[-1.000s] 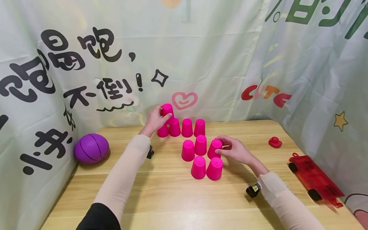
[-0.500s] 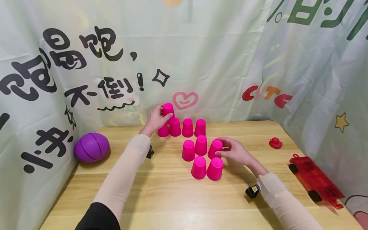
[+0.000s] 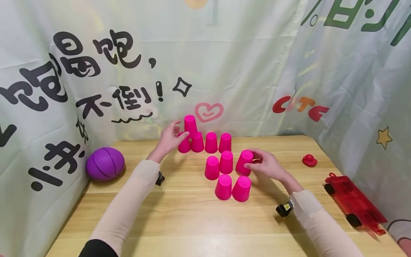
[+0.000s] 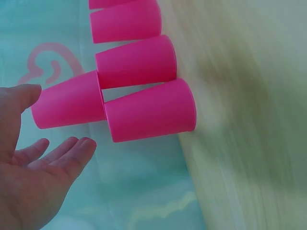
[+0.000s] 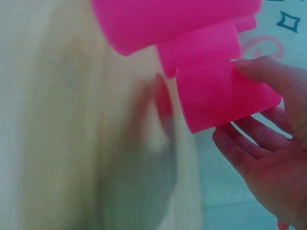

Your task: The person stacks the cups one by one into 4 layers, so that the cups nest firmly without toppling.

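Note:
Upside-down pink plastic cups stand on the table. At the back left, one pink cup (image 3: 190, 124) rests across two others, a left base cup (image 3: 184, 143) and a right base cup (image 3: 197, 142). Beside that upper cup, my left hand (image 3: 168, 139) has its fingers spread and apart from it; the left wrist view shows a gap between fingers and cup (image 4: 69, 101). My right hand (image 3: 268, 164) pinches another pink cup (image 3: 243, 163) by its sides, thumb in front. In the right wrist view this cup (image 5: 223, 98) hangs slightly above the table, its rim off the wood.
Two more cups continue the back row, including its right-end cup (image 3: 225, 142). Several cups stand nearer, such as a front cup (image 3: 242, 189). A purple ball (image 3: 105, 163) sits left; a small red hat-shaped toy (image 3: 309, 160) and red toy car (image 3: 354, 203) lie right. Printed cloth surrounds the table.
My left hand has let go of the upper back cup and drawn back to the left. My right hand has lifted its cup slightly, away from its neighbours.

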`<state>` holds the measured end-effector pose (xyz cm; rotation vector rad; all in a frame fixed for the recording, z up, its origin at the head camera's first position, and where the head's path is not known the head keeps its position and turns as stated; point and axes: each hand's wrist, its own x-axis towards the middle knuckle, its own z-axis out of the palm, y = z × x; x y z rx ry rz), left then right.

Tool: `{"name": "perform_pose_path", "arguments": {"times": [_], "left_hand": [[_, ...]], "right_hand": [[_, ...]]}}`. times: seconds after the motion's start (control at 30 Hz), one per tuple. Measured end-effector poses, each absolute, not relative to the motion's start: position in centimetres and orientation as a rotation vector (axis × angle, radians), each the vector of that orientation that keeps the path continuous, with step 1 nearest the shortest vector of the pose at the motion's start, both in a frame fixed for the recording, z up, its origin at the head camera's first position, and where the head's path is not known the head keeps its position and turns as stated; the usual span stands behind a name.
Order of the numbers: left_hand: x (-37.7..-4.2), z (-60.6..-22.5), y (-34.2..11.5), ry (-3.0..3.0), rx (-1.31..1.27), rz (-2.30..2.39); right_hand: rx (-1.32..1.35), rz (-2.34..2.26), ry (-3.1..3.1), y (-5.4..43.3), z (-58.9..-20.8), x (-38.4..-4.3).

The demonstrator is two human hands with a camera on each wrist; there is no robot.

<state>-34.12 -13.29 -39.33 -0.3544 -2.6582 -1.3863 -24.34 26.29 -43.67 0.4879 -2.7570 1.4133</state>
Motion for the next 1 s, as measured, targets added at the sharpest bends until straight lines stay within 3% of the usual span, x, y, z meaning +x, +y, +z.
{"name": "perform_pose_path", "arguments": {"times": [0.53, 1.0], "left_hand": [[-28.7, -40.9, -13.3, -2.534, -0.585, -1.455], [-25.8, -43.1, -11.6, -2.576, -0.810, -1.451]], "right_hand": [[0.411, 1.378, -2.705, 25.4, -39.1, -27.5], [0.438, 1.371, -2.726, 22.9, -37.7, -30.2]]}}
